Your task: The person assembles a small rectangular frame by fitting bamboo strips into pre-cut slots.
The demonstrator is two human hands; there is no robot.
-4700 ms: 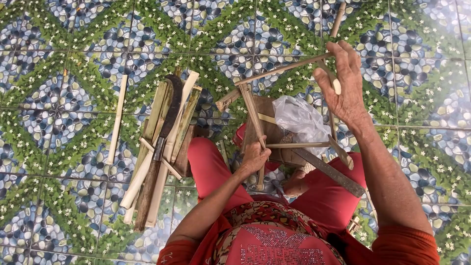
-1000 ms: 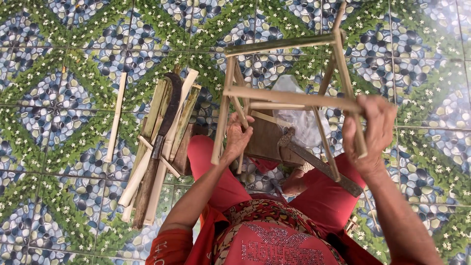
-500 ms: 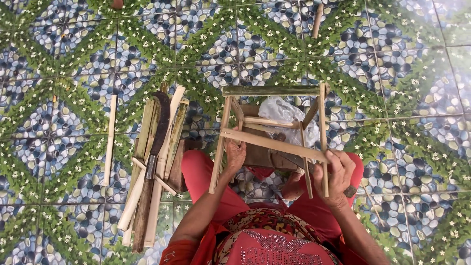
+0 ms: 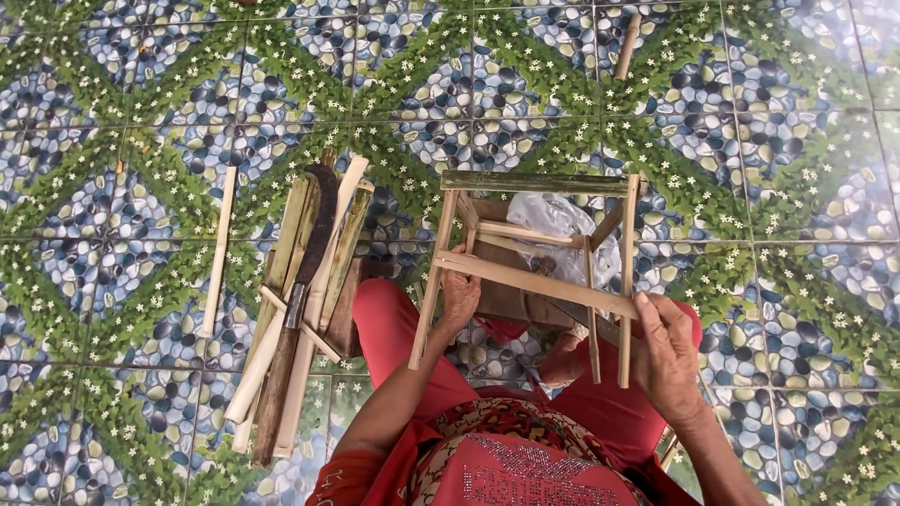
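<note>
Two hands hold one bamboo frame (image 4: 530, 272) above the lap, seen from overhead. Left hand (image 4: 459, 295) is closed around the frame's left upright, just below the near crossbar, thumb side toward the body. Right hand (image 4: 667, 351) grips the right end of that crossbar where it meets the right upright, fingers curled over the joint. The frame is a box of thin pale slats with a darker green bar (image 4: 534, 182) across its far edge; it sits tilted slightly, near side lower. Seen through the frame: a crumpled clear plastic bag (image 4: 562, 220) and a brown wooden block (image 4: 511, 300), both on the floor. One bare foot (image 4: 562, 361) shows under the frame, between red trouser legs (image 4: 403, 337). Left of the legs lies a bundle of split bamboo strips (image 4: 300, 281), with a long dark blade (image 4: 305, 281) resting on top of it along its length. A single loose strip (image 4: 217, 251) lies apart, further left. One short stick (image 4: 626, 47) lies at the far edge. Floor is tiled (image 4: 141, 122) in a green-and-blue pebble and flower pattern.
</note>
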